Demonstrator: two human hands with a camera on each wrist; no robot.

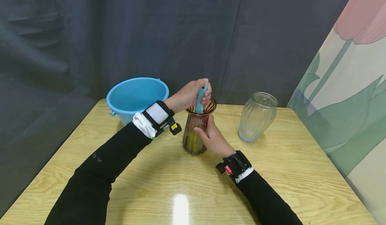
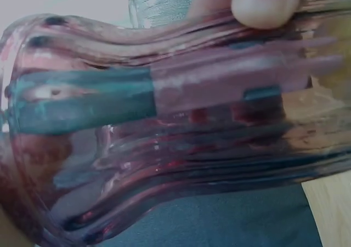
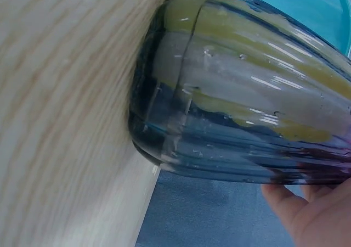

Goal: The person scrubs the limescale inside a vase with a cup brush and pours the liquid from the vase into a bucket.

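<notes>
From the head camera we see a wooden table with a dark reddish ribbed glass vase standing upright near its middle. The left hand sits above the vase mouth at about 12 o'clock from the vase body, its fingers clenched around a teal handle that runs down into the opening (what is on the handle's lower end we cannot tell, though something yellowish shows through the glass near the bottom). The right hand grasps the vase's side at 3 o'clock, thumb across the front of the ribs. A blue bucket stands at 10 o'clock from the vase, near it, and a clear ribbed glass vase stands at 2 o'clock, apart from it. A dark curtain hangs behind the table, and a panel printed with a pink flower leans at the right.

From the left wrist camera we look through the reddish vase at close range; the teal handle lies inside it, and a fingertip presses the glass at 1 o'clock.

From the right wrist camera the vase base rests on the table, with yellowish streaks inside the glass. Part of the right hand shows at 5 o'clock, touching the vase, and the blue bucket sits behind at 1 o'clock.
</notes>
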